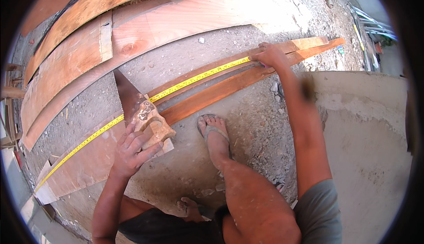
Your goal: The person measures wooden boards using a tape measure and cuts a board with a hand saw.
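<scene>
A yellow tape measure [198, 79] runs out in a long strip from the far-left end of a plywood board [86, 164], under a handsaw, and along two narrow wooden strips. My right hand [270, 56] closes on it at the strips' right part; whether the case is in my palm is hidden. The handsaw [150, 119], with a worn wooden handle and dark blade, lies across the tape and board, its blade pointing away. My left hand [131, 150] is beside the handle, fingers spread and seemingly touching it. The lower wooden strip [212, 91] is reddish-brown.
Several long plywood sheets [137, 36] lie overlapped at the far left. Gravel and broken stones [278, 91] cover the ground beyond my sandalled foot [214, 131]. A raised concrete slab [362, 120] borders the right side. Thin rods [373, 23] lie at the far right.
</scene>
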`<action>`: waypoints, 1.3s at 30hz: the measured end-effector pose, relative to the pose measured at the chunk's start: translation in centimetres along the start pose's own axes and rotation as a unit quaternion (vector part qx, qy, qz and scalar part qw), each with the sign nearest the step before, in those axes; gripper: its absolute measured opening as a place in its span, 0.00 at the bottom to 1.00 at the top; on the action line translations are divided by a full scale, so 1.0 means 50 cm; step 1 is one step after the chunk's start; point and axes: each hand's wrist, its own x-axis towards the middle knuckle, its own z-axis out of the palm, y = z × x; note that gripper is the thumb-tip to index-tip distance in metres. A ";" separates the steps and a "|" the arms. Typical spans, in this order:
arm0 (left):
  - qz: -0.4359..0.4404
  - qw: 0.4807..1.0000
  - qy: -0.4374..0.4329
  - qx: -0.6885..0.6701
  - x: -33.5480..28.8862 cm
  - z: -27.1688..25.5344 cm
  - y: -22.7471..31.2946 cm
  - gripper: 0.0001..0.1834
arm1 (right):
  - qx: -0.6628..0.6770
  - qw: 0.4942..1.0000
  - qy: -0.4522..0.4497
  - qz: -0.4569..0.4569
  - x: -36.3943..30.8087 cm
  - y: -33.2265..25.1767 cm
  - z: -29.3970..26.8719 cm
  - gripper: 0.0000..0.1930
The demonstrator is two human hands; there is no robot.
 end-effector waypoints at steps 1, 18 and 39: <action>-0.001 1.000 -0.002 0.001 0.016 0.001 0.008 0.19 | 0.005 1.000 -0.010 0.015 -0.003 -0.003 -0.005 0.42; 0.146 0.979 0.113 -0.085 0.315 0.183 0.132 0.21 | -0.020 0.999 0.029 0.017 0.022 0.101 -0.025 0.39; -0.352 0.909 -0.223 0.002 0.345 0.295 -0.096 0.51 | -0.058 0.990 -0.025 -0.130 0.104 0.068 -0.005 0.34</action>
